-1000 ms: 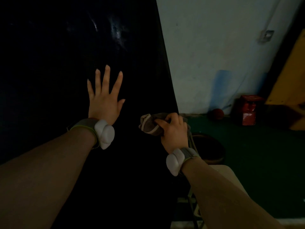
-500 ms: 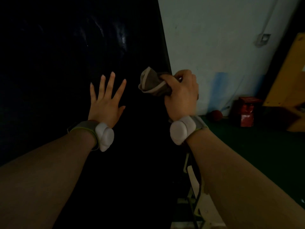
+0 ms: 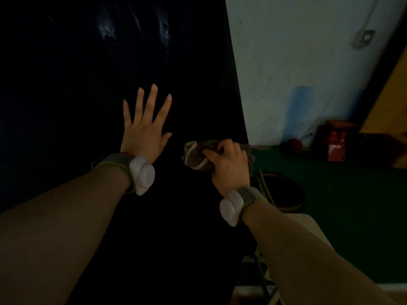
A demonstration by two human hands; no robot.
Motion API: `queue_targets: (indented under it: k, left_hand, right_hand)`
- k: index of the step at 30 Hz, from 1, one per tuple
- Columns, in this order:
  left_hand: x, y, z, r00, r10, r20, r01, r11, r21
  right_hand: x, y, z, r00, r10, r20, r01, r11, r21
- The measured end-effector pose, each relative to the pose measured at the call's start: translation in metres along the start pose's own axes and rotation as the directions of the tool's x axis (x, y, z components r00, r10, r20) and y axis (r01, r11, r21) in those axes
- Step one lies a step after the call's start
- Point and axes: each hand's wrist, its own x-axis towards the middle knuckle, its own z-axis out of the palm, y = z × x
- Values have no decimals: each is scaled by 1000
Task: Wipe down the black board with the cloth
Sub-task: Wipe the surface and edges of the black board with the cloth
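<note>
The black board [image 3: 88, 84] fills the left and middle of the view, standing upright, with faint shiny streaks near its top. My left hand [image 3: 145, 126] lies flat against it with the fingers spread apart and holds nothing. My right hand [image 3: 229, 166] is shut on a bunched grey-brown cloth [image 3: 196, 157] with a pale edge, pressed on the board near its right edge, lower than my left hand's fingertips. Both wrists carry a grey band with a white pod.
Right of the board is a pale wall [image 3: 297, 62] with a blue patch. On the green floor [image 3: 352, 205] stand a red box [image 3: 337, 146], a reddish ball [image 3: 295, 145] and a dark round tub [image 3: 284, 192]. A yellow wooden panel [image 3: 389, 102] leans far right.
My right hand has brought the cloth down the board's right side, from level with my left fingertips to below my left palm. My left hand stays flat on the board.
</note>
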Motion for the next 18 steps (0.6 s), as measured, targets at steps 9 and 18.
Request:
queue_targets:
  k: [9,18]
  left_hand:
    - [-1,1,-11,999,0,43,0,1000,4]
    - [-4,-7,-34,997,25,78,-24,1000,-17]
  right_hand:
    - [-9,6,2,963,-64,262,102,985,-136]
    - [7,-2,-31,884,-34,467,101,988,-119]
